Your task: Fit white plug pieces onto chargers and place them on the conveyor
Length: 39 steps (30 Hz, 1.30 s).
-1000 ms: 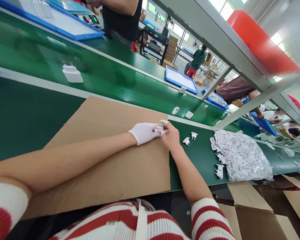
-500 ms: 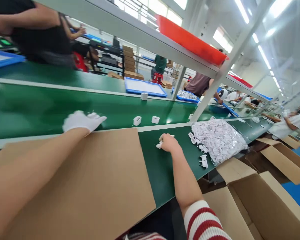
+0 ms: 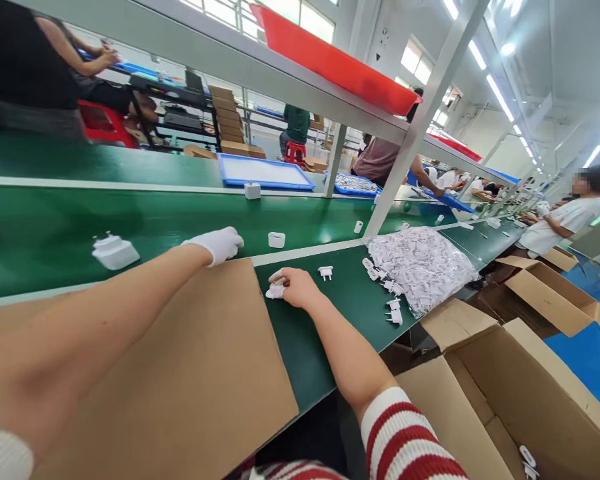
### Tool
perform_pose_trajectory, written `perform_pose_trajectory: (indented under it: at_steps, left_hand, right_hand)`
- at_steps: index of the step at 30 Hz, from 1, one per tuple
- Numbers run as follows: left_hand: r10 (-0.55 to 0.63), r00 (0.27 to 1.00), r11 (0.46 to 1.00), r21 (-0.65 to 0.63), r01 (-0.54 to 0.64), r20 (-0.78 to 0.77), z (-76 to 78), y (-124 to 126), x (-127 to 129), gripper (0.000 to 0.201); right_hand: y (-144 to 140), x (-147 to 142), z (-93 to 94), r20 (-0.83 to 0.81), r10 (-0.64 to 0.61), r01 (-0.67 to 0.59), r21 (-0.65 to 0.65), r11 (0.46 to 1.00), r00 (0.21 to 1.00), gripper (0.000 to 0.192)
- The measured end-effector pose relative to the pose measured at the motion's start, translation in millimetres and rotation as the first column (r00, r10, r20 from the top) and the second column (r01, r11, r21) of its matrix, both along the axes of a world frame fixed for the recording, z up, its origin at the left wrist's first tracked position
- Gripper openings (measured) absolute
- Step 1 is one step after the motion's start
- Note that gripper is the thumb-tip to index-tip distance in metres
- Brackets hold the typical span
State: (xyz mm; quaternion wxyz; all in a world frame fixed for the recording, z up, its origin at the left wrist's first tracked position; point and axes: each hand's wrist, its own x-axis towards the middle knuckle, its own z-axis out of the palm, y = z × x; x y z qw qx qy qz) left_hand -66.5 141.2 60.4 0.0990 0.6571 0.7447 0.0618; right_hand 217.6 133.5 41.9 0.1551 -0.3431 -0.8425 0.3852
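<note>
My left hand (image 3: 220, 244), in a white glove, reaches over the green belt with its fingers curled down at the cardboard's far corner; what lies under the fingertips is hidden. A white charger housing (image 3: 277, 239) stands on the belt just right of it. Behind my left forearm a white plug adapter (image 3: 115, 252) lies with its pins up. My right hand (image 3: 294, 287), with white finger covers, is closed in a pinch above the green table; whatever it holds blends with the covers. To its right lies a white plug piece with pins (image 3: 325, 272).
Brown cardboard (image 3: 180, 360) covers the table before me. At right are a clear bag of white plug parts (image 3: 420, 267), loose plugs (image 3: 394, 312) and an open carton (image 3: 535, 393). A shelf post (image 3: 400, 167) rises beyond the belt. Co-workers sit and stand around.
My left hand has let go of the plug adapter on the belt and moved right to where a housing stood. My right hand has moved left, leaving a plug piece visible. The view has shifted right.
</note>
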Motion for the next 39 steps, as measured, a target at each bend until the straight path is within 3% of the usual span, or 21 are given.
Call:
perform_pose_trajectory:
  at_steps: [3, 7, 10, 12, 14, 17, 20, 22, 26, 31, 35, 39]
  left_hand:
    - [0.097, 0.990, 0.995, -0.003, -0.098, -0.098, 16.0, -19.2, -2.5, 0.050]
    - [0.166, 0.977, 0.986, 0.047, -0.161, -0.133, 37.1, -73.7, 25.1, 0.050]
    - [0.165, 0.983, 0.986, 0.007, -0.165, -0.084, 36.4, -117.1, 56.7, 0.043]
    - [0.156, 0.988, 0.988, -0.011, -0.156, 0.008, 26.8, -140.8, 75.2, 0.036]
    - [0.166, 0.977, 0.985, 0.033, -0.172, 0.135, 13.0, -157.4, 89.5, 0.031]
    - [0.232, 0.893, 0.947, 0.121, -0.298, 0.385, -6.8, -168.1, 102.6, 0.035]
    - [0.292, 0.751, 0.912, 0.063, -0.405, 0.592, -18.1, -167.8, 107.4, 0.042]
    - [0.290, 0.712, 0.910, 0.046, -0.412, 0.639, -21.5, -165.6, 107.1, 0.040]
    - [0.258, 0.734, 0.907, 0.103, -0.407, 0.628, -26.1, -161.0, 103.9, 0.040]
    - [0.279, 0.743, 0.898, 0.110, -0.426, 0.609, -34.2, -157.7, 102.6, 0.043]
    - [0.183, 0.723, 0.902, 0.179, -0.393, 0.666, -39.2, -159.8, 104.2, 0.047]
    - [0.261, 0.844, 0.919, 0.147, -0.366, 0.469, -37.8, -164.2, 108.1, 0.038]
  right_hand:
    - [8.8, -4.4, -3.1, -0.243, -0.129, 0.064, -0.261, 0.963, 0.961, 0.027]
    - [11.4, -9.6, 0.9, -0.427, -0.308, -0.001, -0.586, 0.810, 0.850, 0.037]
    - [7.4, -11.5, 4.0, -0.441, -0.325, -0.081, -0.687, 0.723, 0.836, 0.047]
    - [1.1, -13.2, 5.0, -0.444, -0.290, -0.115, -0.688, 0.716, 0.848, 0.047]
    - [-7.7, -16.3, 5.4, -0.467, -0.251, -0.125, -0.636, 0.762, 0.848, 0.044]
    - [-24.1, -23.4, 5.3, -0.524, -0.190, -0.085, -0.456, 0.886, 0.830, 0.038]
    - [-39.4, -30.0, 4.5, -0.538, -0.063, -0.071, -0.225, 0.972, 0.841, 0.028]
    - [-46.4, -32.6, 3.9, -0.517, 0.040, -0.095, -0.081, 0.992, 0.855, 0.023]
    - [-50.5, -33.9, 4.1, -0.393, 0.206, -0.145, 0.179, 0.973, 0.896, 0.022]
    - [-48.1, -35.2, 4.0, -0.201, 0.295, -0.189, 0.425, 0.885, 0.934, 0.026]
    - [-47.7, -37.3, 4.2, -0.081, 0.229, -0.158, 0.507, 0.847, 0.970, 0.024]
    - [-50.7, -37.4, 6.9, -0.043, 0.178, -0.135, 0.486, 0.863, 0.983, 0.027]
